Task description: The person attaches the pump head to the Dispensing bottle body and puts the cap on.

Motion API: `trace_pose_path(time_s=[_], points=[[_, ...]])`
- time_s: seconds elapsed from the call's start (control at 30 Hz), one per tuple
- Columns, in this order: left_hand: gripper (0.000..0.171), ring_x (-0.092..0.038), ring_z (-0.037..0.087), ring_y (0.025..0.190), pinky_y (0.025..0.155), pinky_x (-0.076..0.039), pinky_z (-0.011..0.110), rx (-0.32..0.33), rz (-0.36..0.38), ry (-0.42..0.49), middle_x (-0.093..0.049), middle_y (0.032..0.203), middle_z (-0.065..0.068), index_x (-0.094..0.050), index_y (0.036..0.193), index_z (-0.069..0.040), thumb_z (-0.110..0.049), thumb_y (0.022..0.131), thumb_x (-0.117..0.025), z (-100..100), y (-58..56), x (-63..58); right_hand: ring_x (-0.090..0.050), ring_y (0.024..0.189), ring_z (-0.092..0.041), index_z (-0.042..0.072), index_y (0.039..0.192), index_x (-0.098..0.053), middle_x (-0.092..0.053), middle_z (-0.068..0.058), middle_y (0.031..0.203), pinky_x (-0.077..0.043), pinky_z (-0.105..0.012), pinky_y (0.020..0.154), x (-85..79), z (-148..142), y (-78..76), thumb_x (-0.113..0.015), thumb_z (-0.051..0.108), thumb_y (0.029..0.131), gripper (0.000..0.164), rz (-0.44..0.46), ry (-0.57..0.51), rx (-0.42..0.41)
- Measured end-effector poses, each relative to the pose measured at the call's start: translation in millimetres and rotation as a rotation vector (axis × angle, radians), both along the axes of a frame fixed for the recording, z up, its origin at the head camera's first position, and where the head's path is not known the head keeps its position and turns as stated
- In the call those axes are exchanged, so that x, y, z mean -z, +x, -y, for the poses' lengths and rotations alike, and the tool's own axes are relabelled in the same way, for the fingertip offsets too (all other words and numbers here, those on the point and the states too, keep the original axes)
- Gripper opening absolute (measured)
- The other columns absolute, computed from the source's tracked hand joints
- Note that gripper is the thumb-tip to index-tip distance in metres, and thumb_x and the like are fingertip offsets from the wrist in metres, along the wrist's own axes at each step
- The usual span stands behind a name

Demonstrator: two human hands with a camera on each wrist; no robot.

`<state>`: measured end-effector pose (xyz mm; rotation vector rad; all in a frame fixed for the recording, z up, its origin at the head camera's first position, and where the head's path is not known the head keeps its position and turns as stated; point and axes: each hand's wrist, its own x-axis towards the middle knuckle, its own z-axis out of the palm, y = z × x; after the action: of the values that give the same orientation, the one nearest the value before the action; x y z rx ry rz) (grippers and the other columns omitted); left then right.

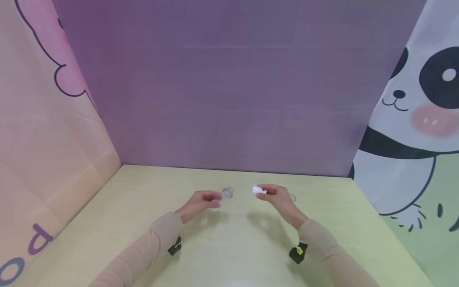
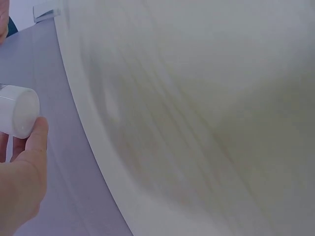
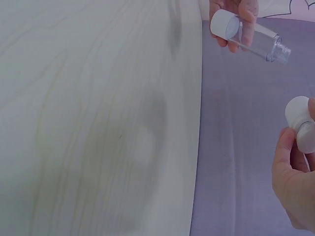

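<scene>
My left hand (image 1: 201,202) grips a clear bottle (image 3: 260,42) by its body and white base (image 2: 24,112). The bottle is tilted, and its bare threaded neck points toward the right hand in the right wrist view. My right hand (image 1: 277,197) pinches a white pump top (image 1: 258,189) between thumb and fingers; its rounded head also appears in the right wrist view. Bottle and pump top are apart, both held above the table. Behind the right hand lies a clear round piece (image 1: 293,197), perhaps a cap, partly hidden.
The pale wooden table (image 1: 229,247) ends at a purple backdrop (image 1: 229,99). Printed cloths stand at the left and right, the right one with a panda (image 1: 401,183). Black wrist mounts (image 1: 298,253) hang beneath both forearms.
</scene>
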<state>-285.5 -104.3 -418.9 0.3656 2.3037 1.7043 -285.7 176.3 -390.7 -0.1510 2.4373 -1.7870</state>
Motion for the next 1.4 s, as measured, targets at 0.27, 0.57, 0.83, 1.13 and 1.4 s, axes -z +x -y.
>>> trace_pose_path(time_s=[0.27,0.57,0.83,1.13,1.4], points=[[0.043,-0.054,0.020,0.112,0.098,-0.042,0.038,0.025,-0.003,0.003,-0.058,0.123,0.011,-0.057,0.122,-0.006,-0.023,0.083,-0.067,-4.5,0.8,2.2,-0.060,0.097,-0.015,0.009,0.120,-0.060,-0.064,-0.008,0.112,-0.042,-0.044,0.096,0.0,6.3,1.0,-0.071,0.024,0.079,0.044,0.013,-0.064,0.007],[0.041,-0.054,0.020,0.110,0.097,-0.042,0.039,0.028,0.008,-0.020,-0.060,0.121,0.007,-0.058,0.121,-0.008,-0.023,0.084,-0.067,-7.4,0.3,3.0,-0.057,0.096,-0.016,0.012,0.121,-0.059,-0.064,-0.005,0.108,-0.043,-0.039,0.092,-4.0,13.9,6.0,-0.070,0.027,0.080,0.045,-0.012,-0.044,-0.043],[0.033,-0.056,0.019,0.108,0.095,-0.044,0.038,0.041,0.004,-0.031,-0.060,0.120,0.007,-0.060,0.118,-0.011,-0.016,0.086,-0.063,-10.5,0.0,4.3,-0.058,0.096,-0.016,0.009,0.121,-0.058,-0.064,-0.007,0.108,-0.044,-0.041,0.093,-2.8,21.3,4.7,-0.069,0.026,0.081,0.045,-0.014,-0.051,-0.082],[0.034,-0.056,0.018,0.106,0.093,-0.045,0.037,0.051,0.012,-0.035,-0.059,0.121,0.007,-0.062,0.116,-0.012,-0.020,0.084,-0.067,-11.8,-2.1,2.6,-0.059,0.096,-0.016,0.009,0.119,-0.060,-0.065,-0.006,0.107,-0.043,-0.041,0.094,-0.4,25.2,3.7,-0.069,0.024,0.080,0.042,0.006,-0.069,-0.065],[0.036,-0.055,0.018,0.106,0.093,-0.045,0.037,0.067,0.021,-0.038,-0.059,0.122,0.007,-0.062,0.116,-0.013,-0.024,0.082,-0.068,-11.4,-4.3,3.3,-0.060,0.096,-0.016,0.007,0.120,-0.059,-0.065,-0.006,0.107,-0.041,-0.044,0.097,0.9,28.8,3.0,-0.070,0.024,0.080,0.045,0.016,-0.102,-0.059]])
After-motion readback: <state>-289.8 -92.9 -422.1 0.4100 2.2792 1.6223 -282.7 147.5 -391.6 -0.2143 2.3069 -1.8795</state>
